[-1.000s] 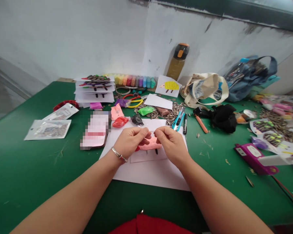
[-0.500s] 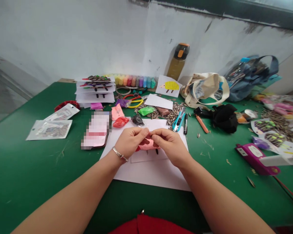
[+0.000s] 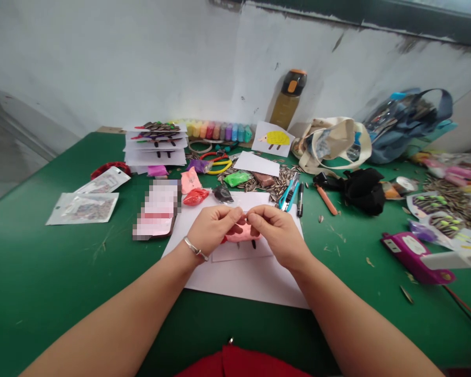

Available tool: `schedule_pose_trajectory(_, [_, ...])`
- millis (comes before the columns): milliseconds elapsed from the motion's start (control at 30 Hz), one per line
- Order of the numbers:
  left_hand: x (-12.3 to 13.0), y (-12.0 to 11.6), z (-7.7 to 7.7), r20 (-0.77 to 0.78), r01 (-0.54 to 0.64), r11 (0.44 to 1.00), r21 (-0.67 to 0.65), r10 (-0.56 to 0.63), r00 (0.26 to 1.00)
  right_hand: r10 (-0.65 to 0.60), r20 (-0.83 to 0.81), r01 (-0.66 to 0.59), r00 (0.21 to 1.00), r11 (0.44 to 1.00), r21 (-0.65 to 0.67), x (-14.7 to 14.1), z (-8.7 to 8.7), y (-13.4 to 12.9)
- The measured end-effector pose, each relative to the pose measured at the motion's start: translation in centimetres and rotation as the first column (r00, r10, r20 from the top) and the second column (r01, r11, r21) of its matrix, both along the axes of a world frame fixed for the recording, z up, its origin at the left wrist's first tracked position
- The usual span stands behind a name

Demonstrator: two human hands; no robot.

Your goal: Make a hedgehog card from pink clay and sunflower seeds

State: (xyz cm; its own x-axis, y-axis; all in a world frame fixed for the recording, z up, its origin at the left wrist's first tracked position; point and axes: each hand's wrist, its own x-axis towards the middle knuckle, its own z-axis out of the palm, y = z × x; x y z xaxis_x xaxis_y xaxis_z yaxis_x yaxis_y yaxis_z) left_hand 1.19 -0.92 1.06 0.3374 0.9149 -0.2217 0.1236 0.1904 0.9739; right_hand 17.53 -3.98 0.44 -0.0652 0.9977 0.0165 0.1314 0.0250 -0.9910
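Observation:
Fingertips almost touching, my left hand (image 3: 219, 225) and my right hand (image 3: 275, 230) both pinch over the middle of the white paper. Any small piece between the fingers is too tiny and hidden to name. Just below them, a pink clay shape (image 3: 243, 234) with a red bit at its left end and a dark leg lies on a small white card (image 3: 239, 255). My hands cover its upper part. The card rests on a larger white sheet (image 3: 220, 277). Past my fingers lie a red clay packet (image 3: 196, 197), a black clay packet (image 3: 223, 194) and a pink clay packet (image 3: 190, 181).
A phone (image 3: 157, 209) and seed pouches (image 3: 86, 208) lie left. Behind are stacked cards (image 3: 156, 157), scattered sunflower seeds (image 3: 249, 186), a yellow hedgehog picture (image 3: 275, 139) and a bottle (image 3: 288, 99). On the right are a blue cutter (image 3: 288, 193), a marker (image 3: 300, 200) and a purple glue gun (image 3: 414, 256).
Both hands stay pinched over the pink clay, with the fingertips shifted slightly. The whole view has moved a little to the right.

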Motion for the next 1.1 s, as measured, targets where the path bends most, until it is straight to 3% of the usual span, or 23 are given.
schedule_pose_trajectory(167, [0.20,-0.26,-0.20,0.135,0.074,0.983,-0.170,-0.051,0.990,-0.075,0.145,0.036,0.987,0.965,0.259,-0.09,-0.17,-0.12])
schedule_pose_trajectory(233, [0.21,-0.37,-0.13,0.219,0.131,0.963,-0.234,-0.079,0.973,-0.098,0.176,0.042,0.979,0.953,0.299,-0.20,-0.21,-0.19])
schedule_pose_trajectory(367, [0.11,-0.39,0.18,0.331,0.162,0.945,-0.285,-0.062,0.942,-0.067,0.159,0.021,0.985,0.961,0.274,-0.39,-0.21,-0.21])
schedule_pose_trajectory(600, [0.03,-0.14,0.28,0.318,0.116,0.954,-0.276,-0.024,0.948,0.052,0.019,-0.055,0.998,0.982,0.181,-0.13,-0.34,-0.12])
schedule_pose_trajectory(733, [-0.08,0.02,0.13,0.249,0.060,0.970,-0.237,0.001,0.968,0.030,-0.001,-0.030,1.000,0.987,0.161,-0.20,-0.26,-0.21])
schedule_pose_trajectory(1100, [0.18,-0.26,0.28,0.175,0.082,0.982,-0.168,-0.052,0.983,-0.019,0.008,0.018,1.000,0.989,0.149,-0.02,-0.38,-0.15])
